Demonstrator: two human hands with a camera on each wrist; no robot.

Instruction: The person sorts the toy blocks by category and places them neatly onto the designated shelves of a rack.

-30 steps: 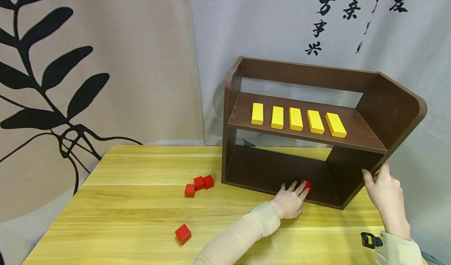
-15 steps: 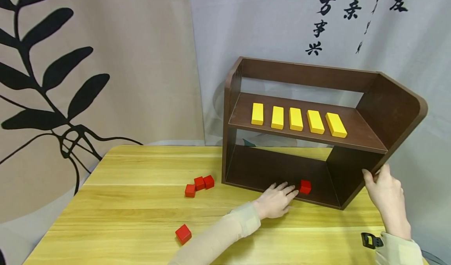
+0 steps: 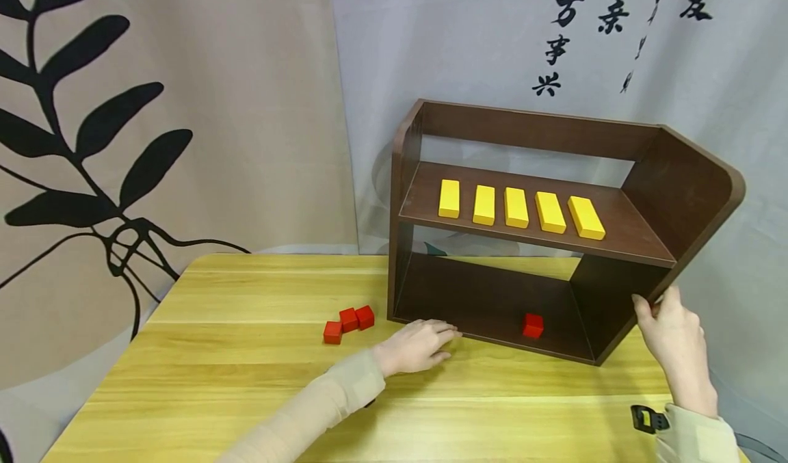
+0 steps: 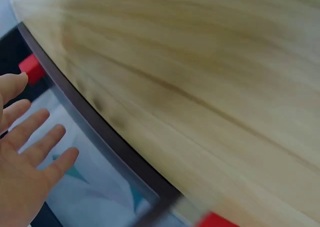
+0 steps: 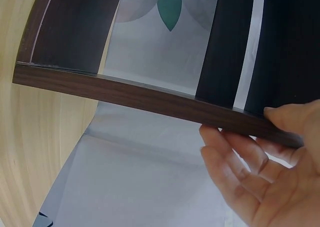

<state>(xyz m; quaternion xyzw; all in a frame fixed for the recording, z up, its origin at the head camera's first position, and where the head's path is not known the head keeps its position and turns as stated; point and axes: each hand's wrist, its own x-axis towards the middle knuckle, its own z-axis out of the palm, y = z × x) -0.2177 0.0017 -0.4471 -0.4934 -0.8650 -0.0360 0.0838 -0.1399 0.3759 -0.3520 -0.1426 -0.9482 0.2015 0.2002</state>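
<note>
A dark brown two-tier shelf (image 3: 486,278) stands tilted in the head view at the back right. On its lower board sits one red cube (image 3: 533,325). My left hand (image 3: 417,347) hovers in front of the shelf's lower front edge, fingers extended and holding nothing; the left wrist view shows the same hand (image 4: 30,157) with fingers spread. My right hand (image 3: 672,340) grips the shelf's right side panel. In the right wrist view, thumb and fingers of that hand (image 5: 270,172) lie on either side of the panel edge (image 5: 150,99).
Several yellow blocks (image 3: 516,208) stand in a row on the upper board. Left of the shelf, three red cubes (image 3: 348,320) lie close together on the wooden table (image 3: 215,381). Another red cube (image 3: 320,409) lies nearer the front. A printed curtain (image 3: 258,107) hangs behind.
My left hand has let go of the red cube on the lower board and moved left, away from it. My right hand and the shelf have stayed put.
</note>
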